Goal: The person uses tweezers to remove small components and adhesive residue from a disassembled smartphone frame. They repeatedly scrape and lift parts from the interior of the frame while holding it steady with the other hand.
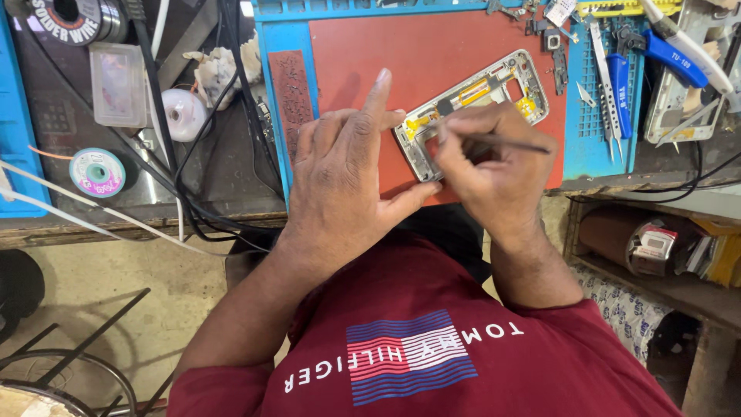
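On the red rubber work mat (432, 54) with its blue silicone border (272, 69), I am seeing a silver metal phone frame (472, 108) with yellow flex parts lying flat and slanted, its lower corner tucked under the two hands. My left hand (347, 181) is lying spread over the mat, forefinger lifted and pointing away, thumb pressing against the near edge of the frame. My right hand (498, 166) is pinching a thin dark metal probe (505, 142), its fingers curled tight around the shaft, and the tip is sitting at the frame's lower left part; whether the tip is touching metal I cannot tell.

The mat is lying on a worn dark counter (224, 174) crowded with black cables (166, 131). Left of the mat a small spool of pale wick tape (97, 171) is resting flat, with a white round plastic piece (184, 114) and a clear plastic box (117, 83) behind it. At the right edge, silver tweezers (604, 77) and blue-handled cutters (627, 73) are lying on the blue tray part. Below the counter's right end, a wooden shelf (679, 289) is holding small boxes. A beige stone floor (100, 297) is showing at the left, under thin black metal rods (85, 340).
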Motion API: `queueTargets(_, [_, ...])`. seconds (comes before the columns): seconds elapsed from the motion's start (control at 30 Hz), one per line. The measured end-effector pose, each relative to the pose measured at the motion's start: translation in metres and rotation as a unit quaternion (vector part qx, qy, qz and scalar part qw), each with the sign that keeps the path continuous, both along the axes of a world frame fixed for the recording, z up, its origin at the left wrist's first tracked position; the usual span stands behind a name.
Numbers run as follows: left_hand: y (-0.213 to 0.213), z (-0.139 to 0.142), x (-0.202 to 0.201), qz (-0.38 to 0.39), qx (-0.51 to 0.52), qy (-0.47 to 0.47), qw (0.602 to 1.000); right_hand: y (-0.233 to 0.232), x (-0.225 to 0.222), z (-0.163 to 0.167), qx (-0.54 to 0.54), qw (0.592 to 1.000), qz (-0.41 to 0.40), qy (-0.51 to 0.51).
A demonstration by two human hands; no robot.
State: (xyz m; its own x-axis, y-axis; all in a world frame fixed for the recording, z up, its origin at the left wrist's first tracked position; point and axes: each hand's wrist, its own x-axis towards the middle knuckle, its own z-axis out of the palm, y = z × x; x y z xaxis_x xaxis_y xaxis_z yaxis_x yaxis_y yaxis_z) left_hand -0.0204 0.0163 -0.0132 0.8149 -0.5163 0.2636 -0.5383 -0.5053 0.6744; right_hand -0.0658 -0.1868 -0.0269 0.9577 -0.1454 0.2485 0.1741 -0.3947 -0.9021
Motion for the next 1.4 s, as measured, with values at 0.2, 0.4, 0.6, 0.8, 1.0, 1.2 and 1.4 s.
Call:
queueTargets(0.2, [-0.0009,-0.0006,0.0000,0.003,-0.001,-0.008,1.000,0.0021,-0.0010,0.0000,0.020,1.000,-0.006,-0.003])
queueTargets(0.4, [-0.0006,0.0004,0.0000,0.001,0.003,-0.007,1.000,0.0012,0.0020,0.0021,-0.013,0.999,-0.053,-0.001])
queueTargets(0.6, [-0.0007,0.0015,0.0006,0.000,-0.003,-0.010,1.000,0.0023,0.0007,0.0027,0.028,0.999,-0.023,0.027])
queueTargets(0.8, [-0.0009,0.0020,0.0003,0.004,0.000,-0.006,1.000,0.0045,0.0011,0.0046,0.032,0.999,-0.018,-0.001])
queueTargets(1.0, [-0.0002,0.0024,0.0005,0.000,0.003,-0.006,1.000,0.0049,0.0021,0.0082,-0.024,0.997,-0.066,0.021])
queueTargets(1.2, [-0.0013,0.0026,0.0008,0.002,0.001,-0.017,1.000,0.0086,0.0017,0.0074,-0.020,0.998,-0.052,0.014])
queueTargets(1.4, [-0.0007,0.0027,0.0005,0.006,0.002,-0.009,1.000,0.0077,0.0027,0.0054,0.013,0.999,-0.037,-0.001])
